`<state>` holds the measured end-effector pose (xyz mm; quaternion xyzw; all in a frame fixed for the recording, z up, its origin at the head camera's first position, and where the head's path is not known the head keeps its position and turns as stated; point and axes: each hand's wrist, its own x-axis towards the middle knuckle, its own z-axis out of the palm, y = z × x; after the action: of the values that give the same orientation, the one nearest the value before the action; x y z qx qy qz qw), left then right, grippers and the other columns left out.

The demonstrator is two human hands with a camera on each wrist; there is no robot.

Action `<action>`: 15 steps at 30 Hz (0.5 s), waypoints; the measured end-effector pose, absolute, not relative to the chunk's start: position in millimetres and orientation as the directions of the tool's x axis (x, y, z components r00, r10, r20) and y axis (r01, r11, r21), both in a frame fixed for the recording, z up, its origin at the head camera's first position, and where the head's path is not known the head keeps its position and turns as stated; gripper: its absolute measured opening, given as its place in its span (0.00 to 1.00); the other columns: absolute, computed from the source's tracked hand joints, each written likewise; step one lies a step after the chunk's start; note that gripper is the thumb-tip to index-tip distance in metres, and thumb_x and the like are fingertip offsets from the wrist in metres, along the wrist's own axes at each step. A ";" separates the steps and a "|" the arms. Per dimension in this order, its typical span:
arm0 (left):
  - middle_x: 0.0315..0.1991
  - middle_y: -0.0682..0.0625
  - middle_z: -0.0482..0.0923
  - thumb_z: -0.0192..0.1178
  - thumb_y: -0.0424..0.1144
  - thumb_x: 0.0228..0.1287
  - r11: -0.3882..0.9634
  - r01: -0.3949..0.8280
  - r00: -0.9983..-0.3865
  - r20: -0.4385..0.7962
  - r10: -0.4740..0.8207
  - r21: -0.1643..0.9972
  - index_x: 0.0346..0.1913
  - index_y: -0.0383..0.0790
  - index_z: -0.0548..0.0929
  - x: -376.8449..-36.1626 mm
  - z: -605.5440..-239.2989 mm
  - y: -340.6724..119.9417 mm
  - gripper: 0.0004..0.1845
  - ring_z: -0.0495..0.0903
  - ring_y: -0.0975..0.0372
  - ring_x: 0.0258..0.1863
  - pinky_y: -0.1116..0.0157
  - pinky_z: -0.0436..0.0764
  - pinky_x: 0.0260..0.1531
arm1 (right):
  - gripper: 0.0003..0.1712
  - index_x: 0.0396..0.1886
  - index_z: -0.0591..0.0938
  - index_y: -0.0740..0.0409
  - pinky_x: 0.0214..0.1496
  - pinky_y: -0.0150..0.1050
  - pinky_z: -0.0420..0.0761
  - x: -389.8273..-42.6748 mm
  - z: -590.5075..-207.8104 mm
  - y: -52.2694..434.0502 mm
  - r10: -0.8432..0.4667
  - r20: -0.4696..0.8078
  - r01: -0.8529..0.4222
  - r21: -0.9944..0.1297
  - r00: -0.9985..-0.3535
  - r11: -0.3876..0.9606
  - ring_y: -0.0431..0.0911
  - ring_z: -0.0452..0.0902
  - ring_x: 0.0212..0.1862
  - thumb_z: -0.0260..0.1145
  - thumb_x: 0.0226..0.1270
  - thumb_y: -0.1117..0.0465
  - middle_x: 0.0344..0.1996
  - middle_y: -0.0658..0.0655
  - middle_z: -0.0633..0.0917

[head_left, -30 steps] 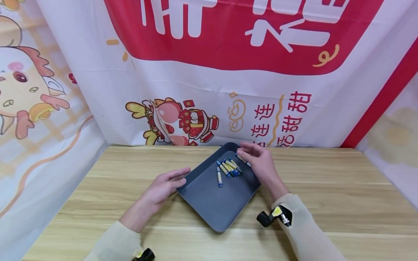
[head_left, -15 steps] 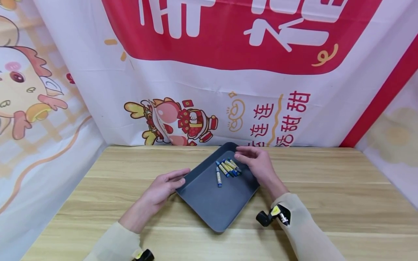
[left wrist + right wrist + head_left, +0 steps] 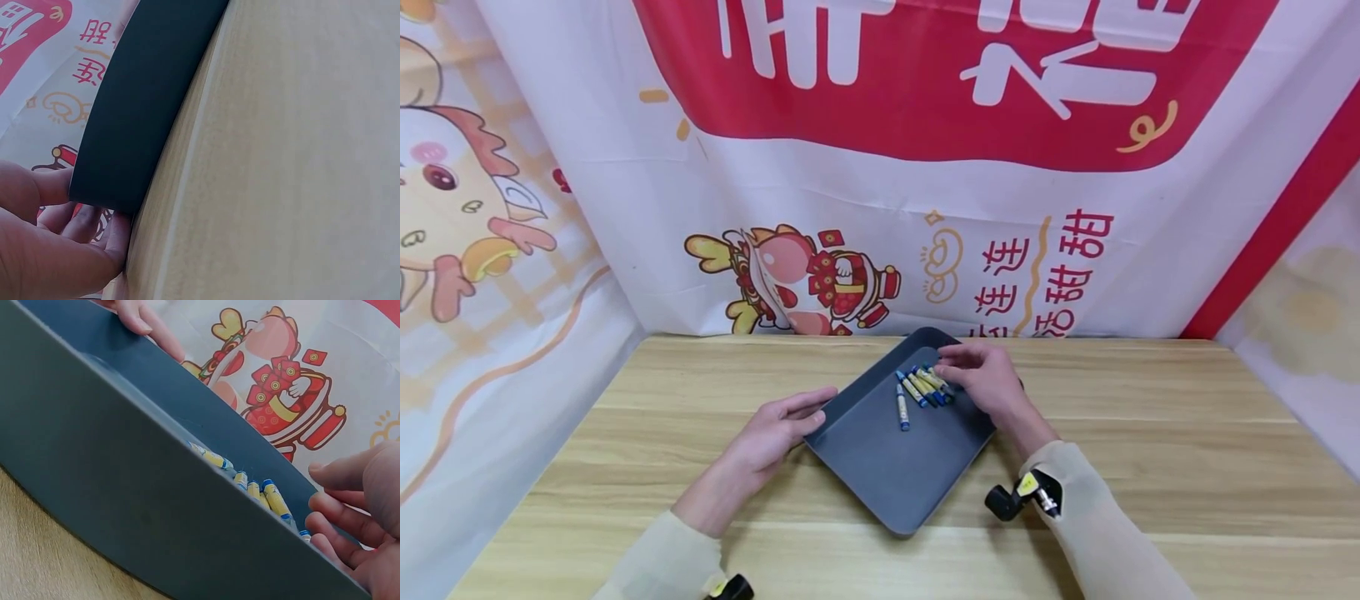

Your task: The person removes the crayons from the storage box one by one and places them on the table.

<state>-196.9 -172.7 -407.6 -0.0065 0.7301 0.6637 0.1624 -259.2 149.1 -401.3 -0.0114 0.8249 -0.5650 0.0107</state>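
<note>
A dark grey baking tray point(image 3: 887, 471) lies askew on the wooden table. Inside it, several crayons point(image 3: 917, 389) with yellow wrappers and blue ends lie in a bunch, and one pale-wrapped crayon point(image 3: 902, 408) lies slightly apart. My left hand point(image 3: 775, 429) grips the tray's left corner, thumb over the rim and fingers outside. My right hand point(image 3: 988, 379) reaches over the right wall to the bunch. In the right wrist view its loosely bent fingers point(image 3: 340, 515) are beside a crayon end point(image 3: 305, 535), thumb apart from them. Whether they touch it, I cannot tell.
A white cloth with red lettering and cartoon figures point(image 3: 797, 279) hangs right behind the table's back edge. Another printed cloth point(image 3: 490, 333) hangs at the left. The wooden table top point(image 3: 1150, 442) extends on both sides of the tray.
My right hand has moved inward and slightly down, from a crayon by the right wall to the bunch. That crayon is no longer seen there. My left hand has stayed put.
</note>
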 end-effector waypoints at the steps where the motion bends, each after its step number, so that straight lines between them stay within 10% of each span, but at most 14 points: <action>1: 0.77 0.44 0.73 0.56 0.34 0.80 0.120 -0.225 -0.947 -0.246 0.205 0.967 0.75 0.43 0.77 -196.8 -408.0 -173.0 0.24 0.75 0.55 0.74 0.50 0.67 0.80 | 0.21 0.62 0.87 0.59 0.60 0.41 0.80 -259.2 -401.6 148.7 -0.031 -0.012 -0.001 -0.928 -0.999 0.373 0.48 0.85 0.52 0.73 0.73 0.60 0.51 0.59 0.91; 7: 0.77 0.44 0.74 0.56 0.34 0.81 0.122 -0.225 -0.948 -0.246 0.201 0.967 0.75 0.44 0.77 -196.6 -409.2 -173.9 0.24 0.76 0.56 0.73 0.51 0.68 0.79 | 0.18 0.59 0.88 0.58 0.65 0.49 0.79 -259.4 -401.8 145.8 -0.038 -0.043 0.022 -0.900 -0.998 0.435 0.51 0.84 0.55 0.74 0.72 0.60 0.54 0.59 0.91; 15: 0.76 0.45 0.74 0.57 0.34 0.80 0.126 -0.216 -0.948 -0.238 0.209 0.968 0.75 0.43 0.77 -197.0 -408.5 -173.6 0.24 0.77 0.59 0.71 0.55 0.71 0.77 | 0.15 0.54 0.91 0.58 0.50 0.36 0.80 -258.8 -400.2 142.9 -0.043 -0.070 0.039 -0.867 -0.997 0.497 0.47 0.84 0.47 0.76 0.68 0.63 0.46 0.58 0.92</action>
<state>-197.0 -173.6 -408.5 -0.0021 0.7330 0.6610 0.1607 -258.8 142.9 -400.2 -0.0010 0.8641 -0.5016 0.0408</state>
